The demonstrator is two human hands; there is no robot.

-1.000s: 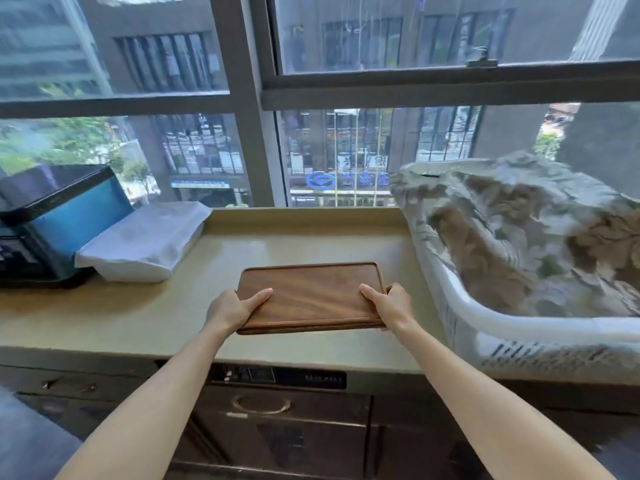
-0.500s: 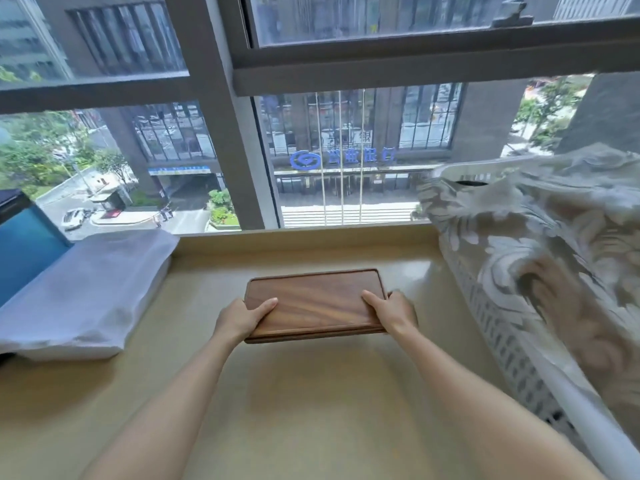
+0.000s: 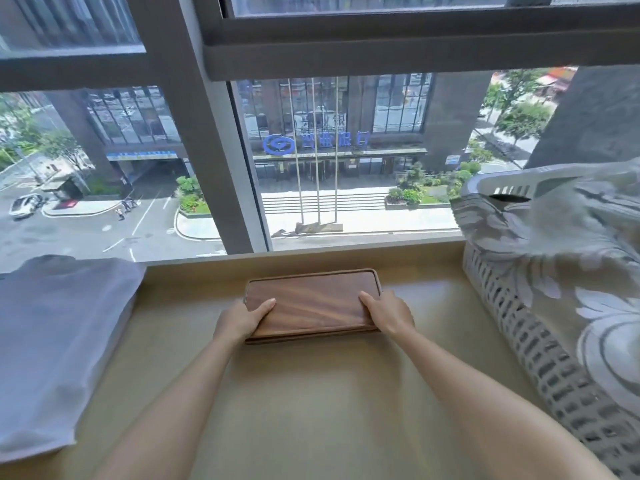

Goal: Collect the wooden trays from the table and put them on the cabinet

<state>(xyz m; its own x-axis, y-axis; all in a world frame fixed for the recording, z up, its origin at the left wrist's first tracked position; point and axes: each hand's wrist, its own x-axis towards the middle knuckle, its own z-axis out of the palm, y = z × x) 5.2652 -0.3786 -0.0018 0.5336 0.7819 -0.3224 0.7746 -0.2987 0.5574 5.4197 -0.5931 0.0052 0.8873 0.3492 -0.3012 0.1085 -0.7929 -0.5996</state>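
Note:
A stack of dark wooden trays (image 3: pixel 313 303) lies flat on the beige cabinet top (image 3: pixel 311 403), close to the window ledge. A second tray edge shows under the top one at the front. My left hand (image 3: pixel 242 318) grips the stack's near left corner, thumb on top. At the near right corner my right hand (image 3: pixel 388 313) holds it the same way. Both arms reach straight forward over the countertop.
A white wrapped bundle (image 3: pixel 52 348) lies on the counter at the left. A white perforated laundry basket (image 3: pixel 540 348) filled with grey patterned fabric (image 3: pixel 568 258) stands at the right. The window frame (image 3: pixel 207 150) rises directly behind the trays.
The trays have moved farther back on the cabinet top toward the window, and my view has come closer and tilted over the counter. Both hands keep their grip.

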